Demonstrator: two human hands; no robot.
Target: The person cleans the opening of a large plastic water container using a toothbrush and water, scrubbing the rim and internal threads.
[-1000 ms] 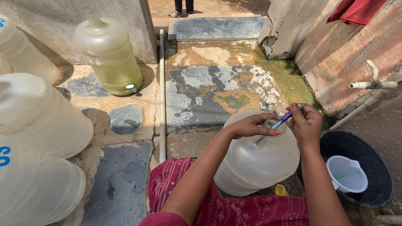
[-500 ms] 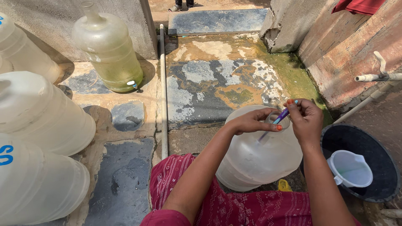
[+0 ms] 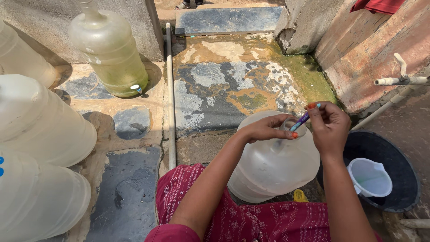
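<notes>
**Two hands at the mouth of a water jug in a stone yard**

The ground is rough stone and cement, with grey, yellow and white patches and a green wet strip along the brick wall (image 3: 371, 58) on the right. A thin white pipe (image 3: 170, 98) runs straight over the ground from top to bottom. A second white pipe with a tap (image 3: 401, 79) comes out of the brick wall. Strong sun falls on everything.

Five big translucent plastic jugs are in view. One lies tilted in front of the person's knees, the held jug (image 3: 273, 166), with its mouth turned upward. One stands upright near the grey wall, the greenish jug (image 3: 109, 54), with yellowish water low inside and a small white and blue tap at its base. Three more pale jugs (image 3: 40, 121) are at the left edge, and the lowest one has a small blue mark on its side.

The left hand (image 3: 266, 128) lies on the neck of the held jug, fingers bent around the rim. The right hand (image 3: 329, 127) pinches a purple and turquoise brush (image 3: 301, 121) between thumb and fingertips, and the lower end of the brush goes into the mouth.

At the right is one black basin (image 3: 403, 179) with one white jug-shaped scoop (image 3: 369, 177) inside.
</notes>
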